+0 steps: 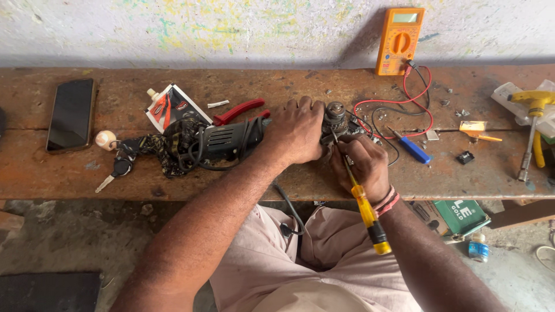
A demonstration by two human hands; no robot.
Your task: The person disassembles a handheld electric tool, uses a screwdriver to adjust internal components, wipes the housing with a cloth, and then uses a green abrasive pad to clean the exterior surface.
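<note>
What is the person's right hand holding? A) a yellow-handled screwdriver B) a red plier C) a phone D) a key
A: the right hand grips a yellow-handled screwdriver, its tip at the drill that the left hand holds down.

Clutter along the rusty bench [69, 173]

An orange multimeter [399, 40] leans on the wall; a dark phone [70, 114] lies far left, keys [118, 167] nearby, red-handled pliers [240, 110] mid-bench, a blue-handled screwdriver [411, 147] and yellow T-handle wrench [533, 121] at right.
</note>
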